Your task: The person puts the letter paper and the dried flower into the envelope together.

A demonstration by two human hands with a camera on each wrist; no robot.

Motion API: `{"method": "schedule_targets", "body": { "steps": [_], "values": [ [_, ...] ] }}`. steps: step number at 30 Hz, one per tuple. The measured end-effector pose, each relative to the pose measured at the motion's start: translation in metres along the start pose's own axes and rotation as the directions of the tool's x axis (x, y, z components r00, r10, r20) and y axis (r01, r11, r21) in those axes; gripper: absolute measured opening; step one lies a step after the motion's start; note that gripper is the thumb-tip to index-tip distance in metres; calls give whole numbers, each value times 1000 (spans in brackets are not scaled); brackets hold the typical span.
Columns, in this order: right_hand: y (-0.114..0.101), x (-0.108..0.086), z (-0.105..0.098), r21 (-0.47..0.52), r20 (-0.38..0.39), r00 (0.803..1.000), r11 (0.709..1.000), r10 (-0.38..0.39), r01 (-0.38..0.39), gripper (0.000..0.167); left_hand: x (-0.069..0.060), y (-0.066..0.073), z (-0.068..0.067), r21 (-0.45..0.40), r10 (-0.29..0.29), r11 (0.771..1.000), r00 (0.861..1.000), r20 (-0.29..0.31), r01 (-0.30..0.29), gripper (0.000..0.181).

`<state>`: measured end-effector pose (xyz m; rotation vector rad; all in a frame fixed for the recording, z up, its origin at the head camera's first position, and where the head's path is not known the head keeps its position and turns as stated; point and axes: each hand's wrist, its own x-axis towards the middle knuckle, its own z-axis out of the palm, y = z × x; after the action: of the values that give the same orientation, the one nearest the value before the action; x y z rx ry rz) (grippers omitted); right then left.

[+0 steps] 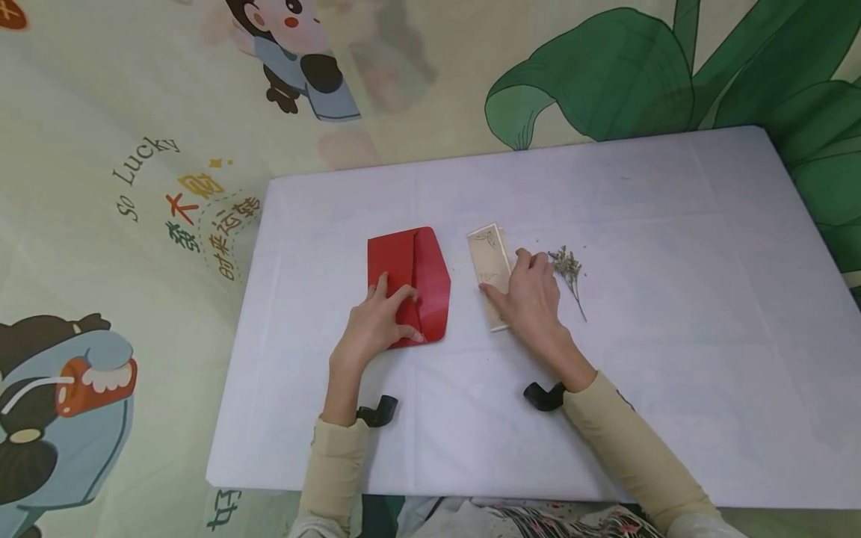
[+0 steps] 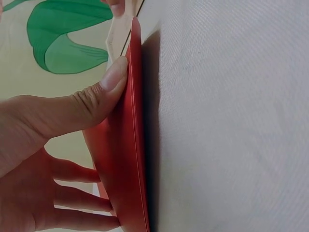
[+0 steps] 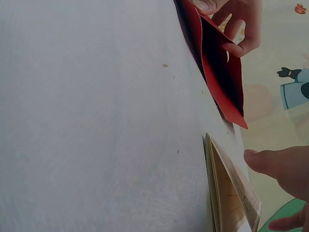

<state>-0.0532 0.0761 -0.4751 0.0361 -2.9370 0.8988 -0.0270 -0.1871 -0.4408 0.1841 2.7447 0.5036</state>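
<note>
A red envelope [image 1: 390,255] lies left of the middle of the table, its flap spread toward the right. My left hand [image 1: 371,321] holds it, thumb by the lower edge of the flap and a bent finger hooked at the lip of the pocket. In the right wrist view the envelope's pocket [image 3: 226,72] gapes. To the right lies a cream folded card [image 1: 486,250] with a fine printed design, its leaves slightly apart. Over the card hovers my right hand [image 1: 536,299], fingers spread and gripping nothing; the thumb [image 3: 270,162] looks clear of the paper.
Just beyond my right fingers is a small sprig of dried flowers [image 1: 566,265], with tiny crumbs scattered around it. A white cloth covers the table [image 1: 686,359]. Behind and to the left hangs a printed backdrop [image 1: 430,82]. Dark wrist-worn cameras [image 1: 542,397] sit at both cuffs.
</note>
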Motion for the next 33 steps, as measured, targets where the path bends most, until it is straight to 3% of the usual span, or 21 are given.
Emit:
{"method": "schedule_targets", "body": {
  "steps": [5, 13, 21, 26, 33],
  "values": [
    [-2, 1, 3, -51, 63, 995, 996, 75, -72, 88, 0, -1, 1, -8, -2, 1000, 1000, 0, 2, 66],
    [-5, 6, 3, -81, 163, 983, 994, 89, -76, 74, 0, -2, 1, 1, -1, 1000, 1000, -15, 1, 67],
    [-2, 10, -2, -35, 229, 963, 990, 143, -138, 76, 2, -1, 4, 5, 3, 1000, 1000, -10, -3, 65],
    [9, 15, -6, -6, 249, 961, 992, 121, -123, 83, 3, -1, 2, 7, 6, 1000, 1000, -13, -6, 65],
    [25, 20, -15, 112, 299, 950, 985, 93, -131, 62, 2, 0, 1, 15, 7, 1000, 1000, 0, -7, 65]
  ]
}}
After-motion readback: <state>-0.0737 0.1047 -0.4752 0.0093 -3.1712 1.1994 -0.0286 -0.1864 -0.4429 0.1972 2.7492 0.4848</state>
